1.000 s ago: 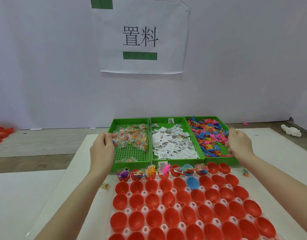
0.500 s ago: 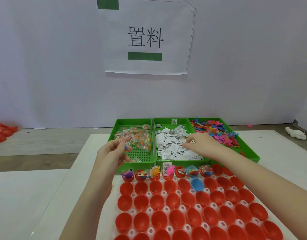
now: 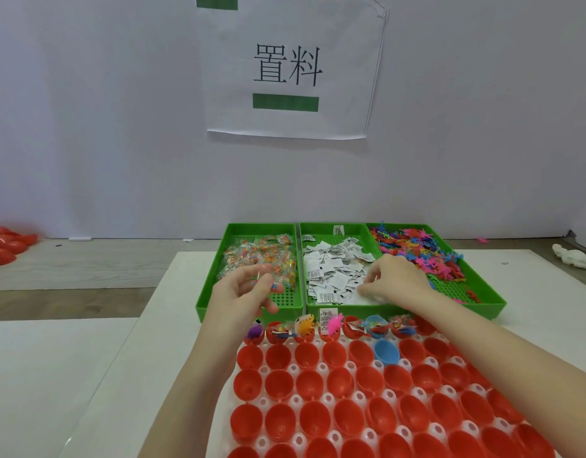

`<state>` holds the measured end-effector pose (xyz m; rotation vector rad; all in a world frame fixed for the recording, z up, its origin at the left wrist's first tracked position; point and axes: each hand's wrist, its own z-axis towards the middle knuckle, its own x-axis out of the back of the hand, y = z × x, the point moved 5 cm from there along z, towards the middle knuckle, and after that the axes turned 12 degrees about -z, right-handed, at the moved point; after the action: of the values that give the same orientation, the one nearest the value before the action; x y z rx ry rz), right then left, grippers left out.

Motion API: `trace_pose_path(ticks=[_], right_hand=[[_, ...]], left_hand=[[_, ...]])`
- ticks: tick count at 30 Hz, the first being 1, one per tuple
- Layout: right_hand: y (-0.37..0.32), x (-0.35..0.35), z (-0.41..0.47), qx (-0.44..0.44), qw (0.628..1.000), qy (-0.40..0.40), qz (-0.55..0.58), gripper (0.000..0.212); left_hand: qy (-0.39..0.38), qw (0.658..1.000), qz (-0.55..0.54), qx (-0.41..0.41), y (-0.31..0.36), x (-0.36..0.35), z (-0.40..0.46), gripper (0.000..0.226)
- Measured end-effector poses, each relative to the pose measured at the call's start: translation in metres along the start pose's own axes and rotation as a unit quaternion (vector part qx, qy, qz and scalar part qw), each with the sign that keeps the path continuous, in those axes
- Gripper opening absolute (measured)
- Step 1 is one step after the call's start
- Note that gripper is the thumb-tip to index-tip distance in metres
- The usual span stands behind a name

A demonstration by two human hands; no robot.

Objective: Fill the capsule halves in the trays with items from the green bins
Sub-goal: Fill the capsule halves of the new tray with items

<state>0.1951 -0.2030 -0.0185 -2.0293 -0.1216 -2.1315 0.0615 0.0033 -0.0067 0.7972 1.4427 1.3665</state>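
Head view: three green bins [image 3: 318,305] side by side at far edge of white worktop [image 3: 146,342]
Left hand [image 3: 243,292]: over left bin, fingers curled, pinching a clear packet [image 3: 267,281]
Right hand [image 3: 395,280]: down in middle bin, fingertips pinching among white slips [image 3: 331,269]
Capsule halves [image 3: 310,385]: red, one blue, in tray just before bins; only back row filled

Paper sign [image 3: 291,67] with green bar taped to wall, white crumpled object [image 3: 572,257] far right, white tabletop [image 3: 54,375] under everything.
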Motion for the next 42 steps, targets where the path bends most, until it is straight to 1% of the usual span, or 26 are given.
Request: trace_pose_path(ticks=[3,5,7,12,17,20,22,23,24,25,26,27,28,30,32,35,37,42], right_hand=[[0.000,0.005,0.001,0.009,0.996,-0.004,0.088,0.012],[-0.001,0.007,0.000,0.022,0.993,-0.024,0.113,0.013],[0.000,0.009,-0.002,0.031,0.990,-0.025,0.135,0.012],[0.006,0.016,-0.008,0.040,0.989,0.045,0.137,0.010],[0.010,0.020,-0.014,-0.001,0.983,0.080,0.166,0.028],[0.011,0.023,-0.017,-0.017,0.985,0.103,0.139,0.030],[0.009,0.030,-0.022,-0.016,0.979,0.131,0.157,0.028],[0.007,0.034,-0.025,-0.015,0.970,0.138,0.200,0.025],[0.004,0.039,-0.028,-0.017,0.954,0.132,0.269,0.023],[-0.002,0.043,-0.034,-0.017,0.928,0.109,0.356,0.021],[-0.010,0.047,-0.043,-0.012,0.893,0.071,0.444,0.019],[-0.019,0.049,-0.052,-0.005,0.862,0.024,0.506,0.019],[-0.029,0.050,-0.062,0.007,0.840,-0.020,0.542,0.021],[-0.047,0.053,-0.082,0.036,0.813,-0.077,0.577,0.021],[-0.057,0.058,-0.097,0.051,0.805,-0.082,0.586,0.021],[-0.056,0.071,-0.106,0.050,0.816,-0.008,0.575,0.021],[-0.052,0.074,-0.108,0.040,0.815,0.022,0.577,0.021],[-0.049,0.071,-0.113,0.007,0.794,0.047,0.606,0.020]], left_hand=[[-0.017,1.000,-0.002,-0.011,0.001,-0.005,-0.004,0.010],[-0.024,1.000,-0.005,-0.015,0.002,-0.008,-0.006,0.010],[-0.027,1.000,-0.005,-0.012,0.002,-0.010,-0.008,0.010],[-0.034,0.999,-0.006,-0.010,0.003,-0.014,-0.010,0.008],[-0.031,0.999,-0.013,-0.002,0.003,-0.016,-0.011,0.008],[-0.024,0.999,-0.021,0.005,0.003,-0.018,-0.013,0.010],[-0.022,0.999,-0.037,0.009,0.002,-0.019,-0.014,0.009],[-0.022,0.998,-0.050,0.014,0.003,-0.020,-0.014,0.009],[-0.023,0.997,-0.074,0.023,0.003,-0.021,-0.015,0.009],[-0.025,0.993,-0.112,0.039,0.003,-0.023,-0.016,0.010],[-0.028,0.985,-0.160,0.061,0.003,-0.026,-0.017,0.011],[-0.034,0.974,-0.207,0.085,0.004,-0.030,-0.019,0.012],[-0.041,0.963,-0.244,0.107,0.005,-0.034,-0.021,0.014],[-0.055,0.946,-0.290,0.131,0.009,-0.043,-0.025,0.016],[-0.072,0.945,-0.292,0.131,0.014,-0.049,-0.030,0.016],[-0.103,0.953,-0.262,0.116,0.022,-0.054,-0.036,0.015],[-0.124,0.955,-0.248,0.110,0.027,-0.056,-0.038,0.014],[-0.182,0.951,-0.233,0.088,0.032,-0.067,-0.047,0.017]])
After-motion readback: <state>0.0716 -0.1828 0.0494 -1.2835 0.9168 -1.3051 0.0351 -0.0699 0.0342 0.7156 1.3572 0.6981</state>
